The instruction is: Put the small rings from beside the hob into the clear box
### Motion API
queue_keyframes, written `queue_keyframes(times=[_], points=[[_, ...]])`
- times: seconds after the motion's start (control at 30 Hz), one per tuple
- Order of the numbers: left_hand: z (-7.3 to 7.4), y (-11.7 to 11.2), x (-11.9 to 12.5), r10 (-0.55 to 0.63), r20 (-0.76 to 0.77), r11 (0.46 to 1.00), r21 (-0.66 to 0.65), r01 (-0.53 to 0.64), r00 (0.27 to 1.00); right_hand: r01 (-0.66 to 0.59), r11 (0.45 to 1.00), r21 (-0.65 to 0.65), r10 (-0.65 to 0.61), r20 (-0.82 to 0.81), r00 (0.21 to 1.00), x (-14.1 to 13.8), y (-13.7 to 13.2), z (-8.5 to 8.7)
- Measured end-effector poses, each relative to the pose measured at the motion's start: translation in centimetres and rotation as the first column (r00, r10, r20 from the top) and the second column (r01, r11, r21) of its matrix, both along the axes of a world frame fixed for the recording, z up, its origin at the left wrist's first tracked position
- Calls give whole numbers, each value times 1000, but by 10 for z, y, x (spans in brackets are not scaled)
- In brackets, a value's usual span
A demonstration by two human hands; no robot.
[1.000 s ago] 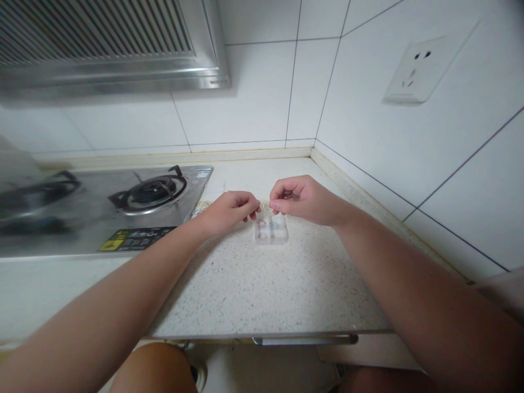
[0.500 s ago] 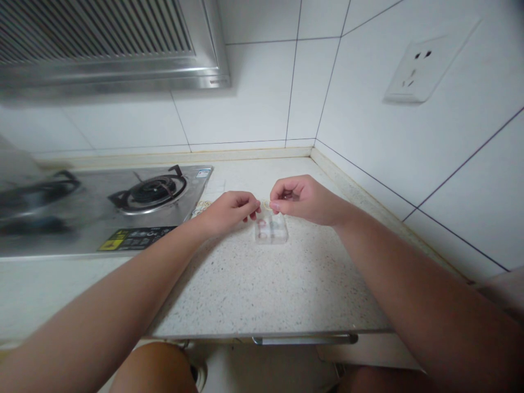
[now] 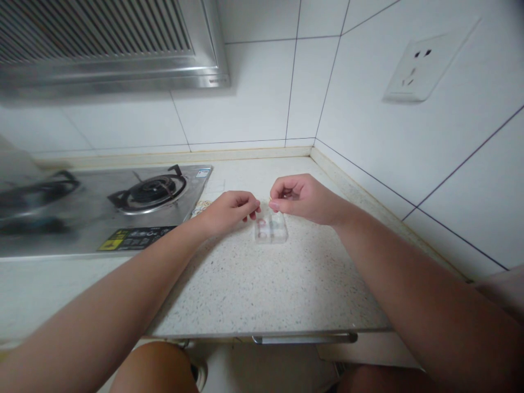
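Observation:
A small clear box with reddish ring shapes inside lies on the counter, just below and between my hands. Over its left far side, my left hand is closed in a pinch; whatever may be between its fingertips is too small to tell. My right hand is also pinched, its thumb and forefinger on a small, pale yellowish ring, of which only a sliver shows. Several gold-coloured rings or a ring pattern show beside my left wrist, partly hidden by it. The fingertips of the two hands are slightly apart.
A steel gas hob with black burners is on the left, below a range hood. Tiled walls meet behind the speckled counter. A socket is on the right wall. A drawer handle runs under the front edge.
The pale ring showed as a loop between my fingertips before; now just a sliver is visible at my right fingertips. Both hands have hardly moved.

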State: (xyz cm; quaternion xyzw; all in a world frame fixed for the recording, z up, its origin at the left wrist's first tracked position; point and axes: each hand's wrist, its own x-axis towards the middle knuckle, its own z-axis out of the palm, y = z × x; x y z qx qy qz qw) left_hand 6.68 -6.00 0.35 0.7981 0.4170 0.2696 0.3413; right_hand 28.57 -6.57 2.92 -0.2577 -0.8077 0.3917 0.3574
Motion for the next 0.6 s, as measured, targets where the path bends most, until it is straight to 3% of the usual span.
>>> queue_keyframes(times=[0.6], points=[[0, 0, 0, 3, -6, 1000, 0, -3, 1000, 9, 999, -32, -8, 22, 1000, 0, -1, 1]])
